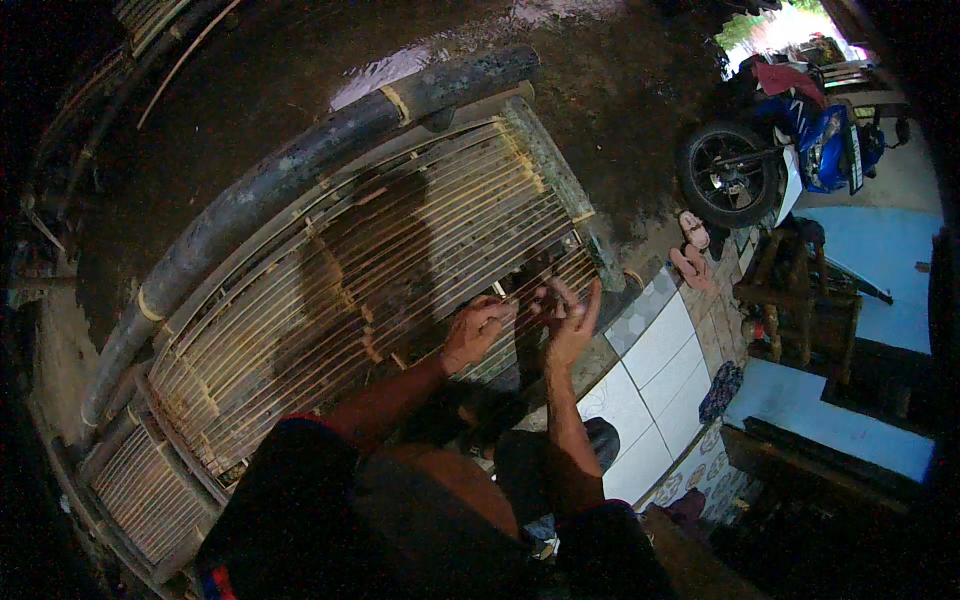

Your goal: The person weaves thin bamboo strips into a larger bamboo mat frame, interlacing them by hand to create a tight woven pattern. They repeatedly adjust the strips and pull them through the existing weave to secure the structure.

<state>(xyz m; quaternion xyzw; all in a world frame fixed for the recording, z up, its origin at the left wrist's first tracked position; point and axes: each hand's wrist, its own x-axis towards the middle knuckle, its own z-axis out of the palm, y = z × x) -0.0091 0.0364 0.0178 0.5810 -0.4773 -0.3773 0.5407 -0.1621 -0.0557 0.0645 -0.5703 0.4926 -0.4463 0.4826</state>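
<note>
A wide bamboo slat panel point(470, 215), made of thin parallel strips in a frame, stretches out before me. My left hand point(473, 335) is over its near right part, fingers curled together; whatever they pinch is too small to name. A small pale piece point(498, 288) shows just beyond those fingertips. Close beside it on the right, my right hand point(570, 330) is raised with its fingers apart, slightly blurred, and I see nothing held in it. A thick mottled end bar point(565, 180) of the panel lies beyond the right hand.
A thick dark bamboo pole point(290, 160) runs along the panel's far side. White floor tiles point(655, 360) lie to the right, with pink sandals point(692, 265) past them. A blue motorcycle point(825, 150) stands at the far right, near a wooden stand point(800, 300).
</note>
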